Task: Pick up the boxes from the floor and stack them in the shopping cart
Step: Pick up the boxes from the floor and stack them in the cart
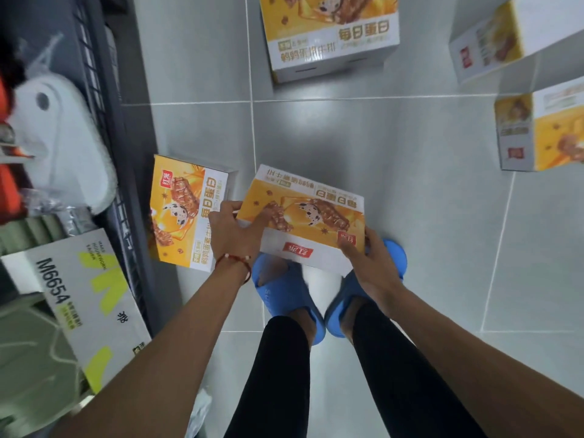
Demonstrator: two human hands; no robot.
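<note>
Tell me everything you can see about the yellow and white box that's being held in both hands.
The flat rectangular cardboard box has a glossy yellow-orange top printed with chocolate-coated bars, a speckled egg and Chinese lettering. Its sides are white, with a red logo on the near one. It looks closed and undamaged. It is held tilted above the grey tiled floor, hiding the toes of the blue slippers. The left hand grips its left end, thumb on top. The right hand grips its near right corner.

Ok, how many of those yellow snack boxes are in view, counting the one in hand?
5. The held box, between left hand and right hand; a box beside the cart; a top-centre box; an upper-right box; a lower-right box. Others may lie out of frame.
</note>
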